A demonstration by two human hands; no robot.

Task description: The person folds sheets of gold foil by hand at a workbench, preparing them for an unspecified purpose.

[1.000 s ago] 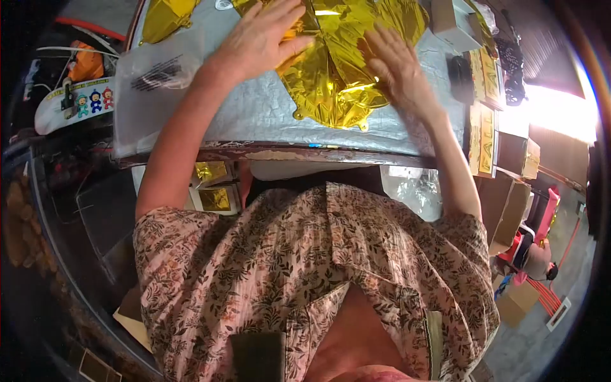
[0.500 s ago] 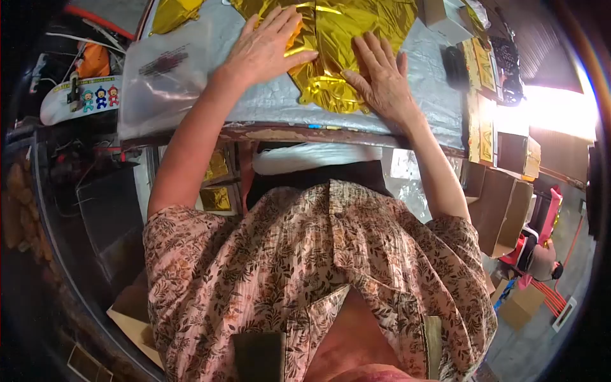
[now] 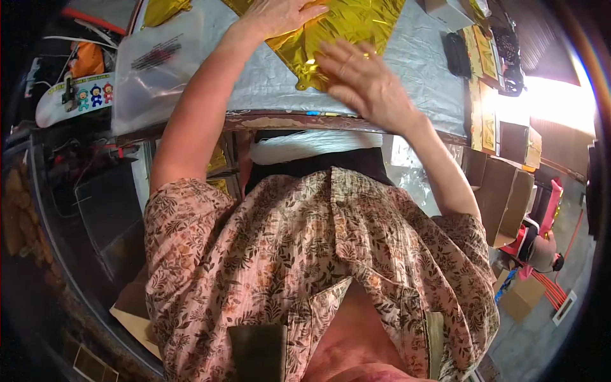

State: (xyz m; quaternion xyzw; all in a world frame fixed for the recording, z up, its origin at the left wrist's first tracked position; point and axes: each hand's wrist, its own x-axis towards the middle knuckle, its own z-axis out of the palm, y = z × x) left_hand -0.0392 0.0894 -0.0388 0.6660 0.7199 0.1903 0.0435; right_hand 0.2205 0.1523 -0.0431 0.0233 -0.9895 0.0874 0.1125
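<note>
A shiny gold foil sheet [image 3: 363, 25] lies on the pale, wrinkled table covering [image 3: 254, 92] at the top of the view. My left hand [image 3: 277, 16] rests on the foil's left part with its thumb stretched to the right. Over the foil's lower right edge is my right hand [image 3: 366, 79], fingers spread and slightly blurred, with nothing visibly gripped. Near my left forearm lies a clear plastic bag [image 3: 149, 89] with dark red print. Another piece of gold foil [image 3: 164, 9] sits at the table's upper left.
A black object [image 3: 457, 54] and a white box [image 3: 449, 13] stand on the table's right side. Open cardboard boxes [image 3: 506, 200] are beyond its right edge. Another person [image 3: 543, 248] shows at the far right. Cables and an orange item [image 3: 89, 58] are at the left.
The foil has shifted upward in view, and its lower end looks narrower. My left hand has moved up; my right hand has turned and slid slightly left and down across the foil's edge.
</note>
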